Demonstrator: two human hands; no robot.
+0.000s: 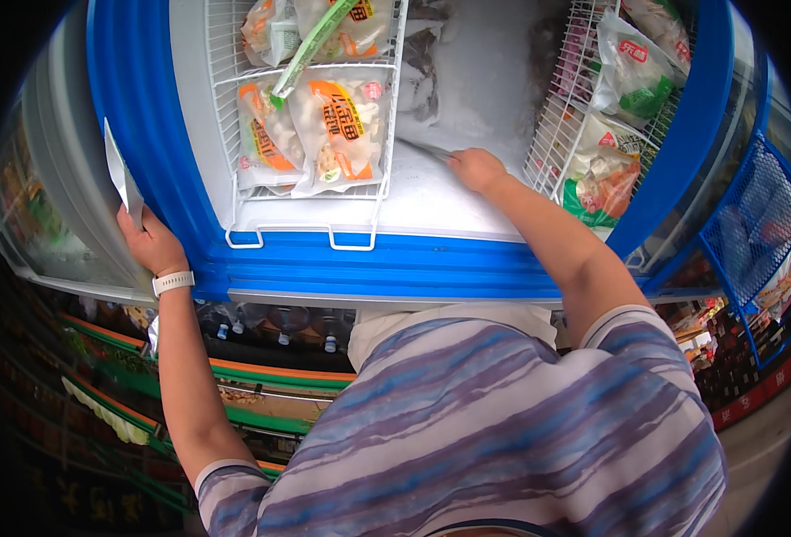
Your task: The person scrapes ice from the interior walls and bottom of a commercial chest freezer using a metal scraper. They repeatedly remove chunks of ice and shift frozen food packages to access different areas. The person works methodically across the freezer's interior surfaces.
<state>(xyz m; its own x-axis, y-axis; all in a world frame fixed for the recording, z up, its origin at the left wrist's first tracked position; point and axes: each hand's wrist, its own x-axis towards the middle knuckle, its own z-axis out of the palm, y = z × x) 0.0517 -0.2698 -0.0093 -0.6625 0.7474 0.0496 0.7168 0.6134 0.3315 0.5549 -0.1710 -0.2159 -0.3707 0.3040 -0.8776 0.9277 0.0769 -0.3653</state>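
My left hand (154, 245) rests at the blue left rim of a chest freezer (395, 265), holding a thin white flat piece (123, 176) that looks like paper or card, tilted upward. Inside the freezer, low over its frosty floor, my right hand (479, 169) is closed on the end of a thin, flat, greyish tool (428, 148); its exact kind I cannot tell. Left of that tool hangs a white wire basket (389, 134) with bags of frozen food (342, 131). A green strip (315, 47) lies across the bags.
Another wire basket (550, 127) with frozen food bags (603, 178) hangs at the right. Dark frosted packs (419, 67) lie deeper inside. Outside are a blue mesh basket (754, 228) at right, and shelves with large water bottles (288, 325) behind me.
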